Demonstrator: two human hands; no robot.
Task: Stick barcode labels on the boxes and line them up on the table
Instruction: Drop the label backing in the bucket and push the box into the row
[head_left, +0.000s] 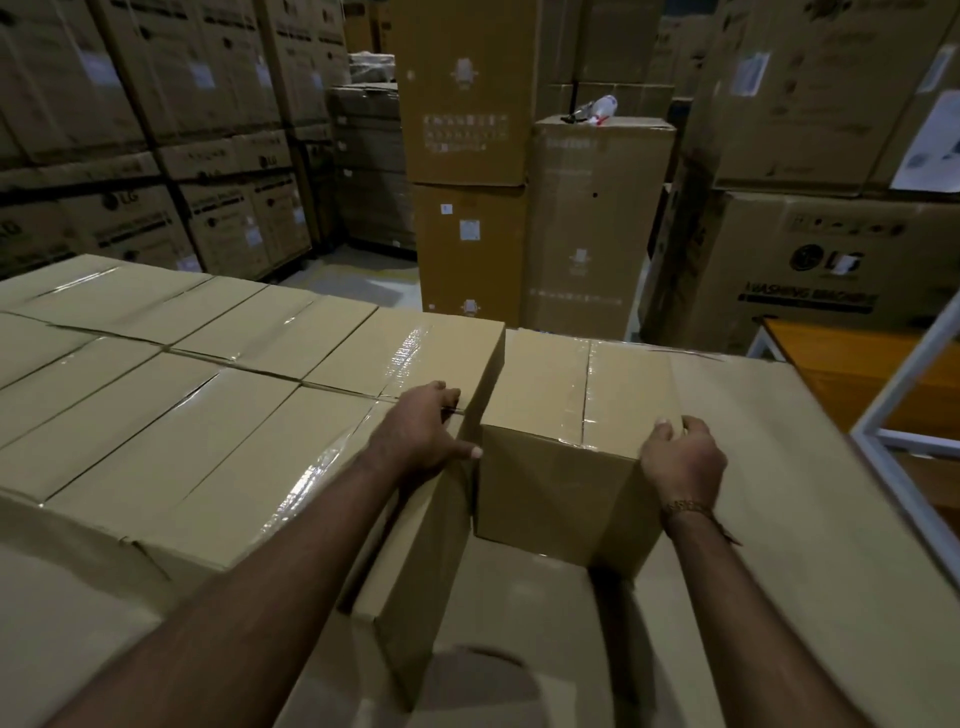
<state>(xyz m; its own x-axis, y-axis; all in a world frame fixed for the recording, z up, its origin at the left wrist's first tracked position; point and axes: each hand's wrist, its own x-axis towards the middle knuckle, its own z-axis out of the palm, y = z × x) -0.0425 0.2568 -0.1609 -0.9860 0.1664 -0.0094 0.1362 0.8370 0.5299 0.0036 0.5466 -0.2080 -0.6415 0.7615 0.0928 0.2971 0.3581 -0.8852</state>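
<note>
Both hands (423, 431) around box (566, 415) (labels unseen)

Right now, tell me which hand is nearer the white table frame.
Right. The right hand grips the loose box on the side facing the frame; the left hand is beyond that box.

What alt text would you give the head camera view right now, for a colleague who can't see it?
A person's right hand grips the near right corner of a taped cardboard box on the table, while the left hand rests on the end box of a tight row of taped boxes beside it, a narrow gap between them. No barcode label shows; tall warehouse cartons stand behind.
</note>
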